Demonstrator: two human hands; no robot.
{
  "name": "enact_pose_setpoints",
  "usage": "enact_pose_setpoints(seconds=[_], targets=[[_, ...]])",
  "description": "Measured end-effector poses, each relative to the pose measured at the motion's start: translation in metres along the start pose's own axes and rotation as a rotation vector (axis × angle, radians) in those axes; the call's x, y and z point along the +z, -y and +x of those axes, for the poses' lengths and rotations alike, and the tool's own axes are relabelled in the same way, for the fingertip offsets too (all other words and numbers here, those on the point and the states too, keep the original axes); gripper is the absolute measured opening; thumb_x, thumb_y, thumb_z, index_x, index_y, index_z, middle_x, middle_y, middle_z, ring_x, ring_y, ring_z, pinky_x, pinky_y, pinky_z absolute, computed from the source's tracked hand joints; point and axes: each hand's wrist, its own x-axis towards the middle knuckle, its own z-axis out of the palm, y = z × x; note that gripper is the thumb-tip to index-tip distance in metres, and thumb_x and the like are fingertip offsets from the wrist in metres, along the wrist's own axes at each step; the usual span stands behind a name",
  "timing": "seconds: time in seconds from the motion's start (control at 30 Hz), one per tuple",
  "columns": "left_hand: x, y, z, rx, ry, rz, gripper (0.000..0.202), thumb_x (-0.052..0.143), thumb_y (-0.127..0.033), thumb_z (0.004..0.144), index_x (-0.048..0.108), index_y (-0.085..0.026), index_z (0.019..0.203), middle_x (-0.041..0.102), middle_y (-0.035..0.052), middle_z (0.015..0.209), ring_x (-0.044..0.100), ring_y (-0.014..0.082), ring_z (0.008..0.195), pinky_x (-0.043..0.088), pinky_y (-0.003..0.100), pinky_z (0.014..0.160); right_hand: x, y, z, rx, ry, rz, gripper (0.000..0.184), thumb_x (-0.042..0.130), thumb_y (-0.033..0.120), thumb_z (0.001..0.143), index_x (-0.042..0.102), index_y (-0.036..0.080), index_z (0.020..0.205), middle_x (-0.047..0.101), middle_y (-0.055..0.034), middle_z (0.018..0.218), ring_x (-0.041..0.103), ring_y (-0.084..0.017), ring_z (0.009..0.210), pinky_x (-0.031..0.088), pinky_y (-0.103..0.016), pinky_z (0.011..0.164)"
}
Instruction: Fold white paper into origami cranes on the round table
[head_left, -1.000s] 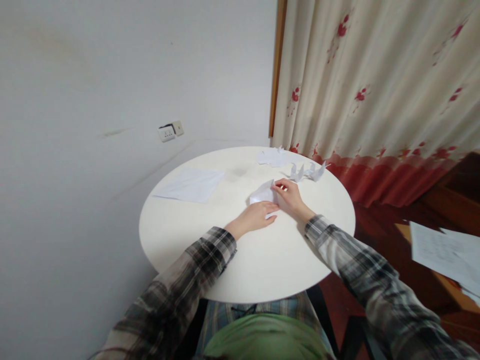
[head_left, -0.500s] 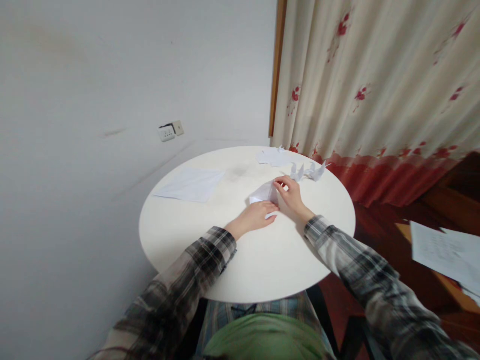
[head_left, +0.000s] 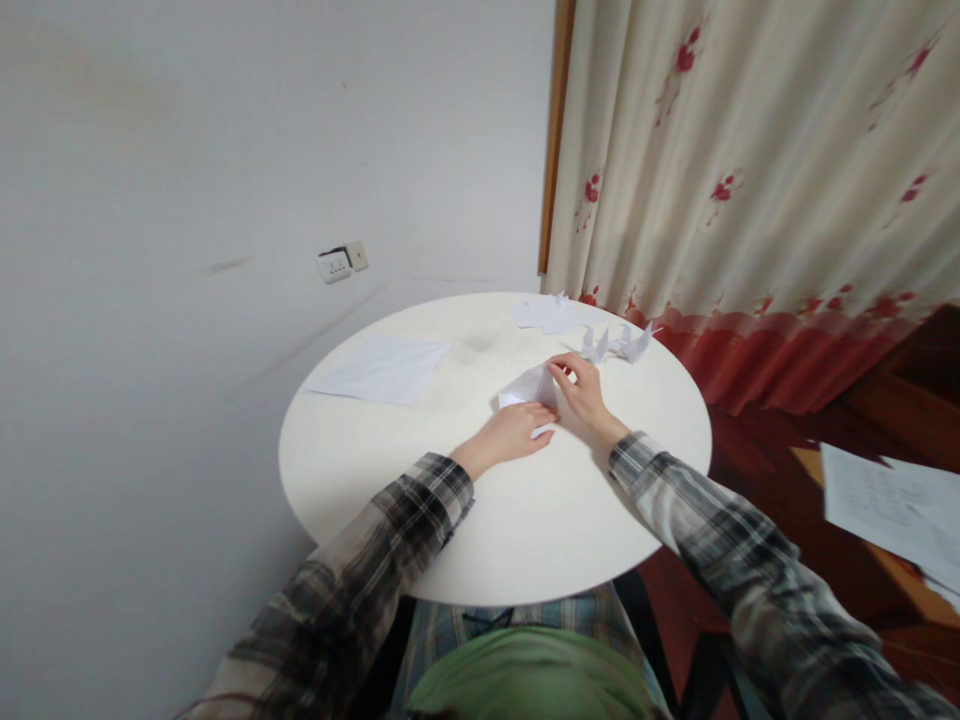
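Observation:
A small white folded paper (head_left: 527, 387) lies near the middle of the round white table (head_left: 375, 470). My left hand (head_left: 514, 430) lies flat on the near part of the paper, fingers stretched out and pressing it down. My right hand (head_left: 581, 392) is at the paper's right edge, with thumb and fingers pinched on a raised flap. Both arms wear plaid sleeves.
A flat white sheet (head_left: 382, 368) lies at the table's left back. Folded paper figures (head_left: 619, 343) and a crumpled sheet (head_left: 546, 314) sit at the far edge by the flowered curtain (head_left: 750, 180). More papers (head_left: 885, 505) lie on a wooden surface at right. A wall socket (head_left: 341, 262) is behind.
My right hand has slid slightly up and back along the paper's flap. The left hand has stayed pressed on the paper.

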Motion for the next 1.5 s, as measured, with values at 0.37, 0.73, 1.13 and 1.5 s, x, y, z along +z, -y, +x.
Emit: enact_pose_setpoints(seconds=[0.37,0.73,1.13,1.5], targets=[[0.0,0.0,0.001,0.005,0.004,-0.006,0.027,0.047,-0.025,0.084,0.061,-0.015,0.105,0.064,0.0079,0.11,0.059,0.0189,0.104,0.044,0.032,0.094,-0.001,0.0,0.001,0.008,-0.002,-0.019,0.024,0.047,0.033,0.085,0.06,0.016,0.075,0.062,-0.0042,0.074,0.053,-0.015,0.068,0.041,-0.027,0.064],[0.002,0.0,0.001,-0.018,-0.001,-0.037,0.029,0.048,-0.024,0.084,0.06,-0.015,0.108,0.063,0.0075,0.115,0.057,0.0182,0.108,0.041,0.032,0.099,0.0,-0.022,0.001,0.107,0.282,-0.114,0.009,0.051,0.021,0.073,0.058,0.015,0.072,0.059,-0.0013,0.07,0.051,-0.013,0.064,0.038,-0.024,0.064],[0.0,0.0,0.001,-0.048,0.017,-0.055,0.033,0.048,-0.025,0.083,0.058,-0.015,0.113,0.061,0.0075,0.118,0.054,0.0176,0.113,0.039,0.032,0.101,0.002,-0.029,0.0,0.326,0.442,-0.167,0.016,0.059,0.021,0.057,0.044,0.018,0.06,0.047,0.0054,0.056,0.037,-0.009,0.053,0.027,-0.022,0.052],[0.002,0.001,0.0,-0.072,0.017,-0.057,0.034,0.048,-0.026,0.083,0.058,-0.016,0.114,0.059,0.0066,0.122,0.053,0.0162,0.114,0.038,0.031,0.102,0.004,-0.036,-0.002,0.303,0.322,-0.076,0.016,0.058,0.028,0.06,0.048,0.017,0.054,0.046,0.0039,0.052,0.039,-0.01,0.053,0.029,-0.023,0.054]])
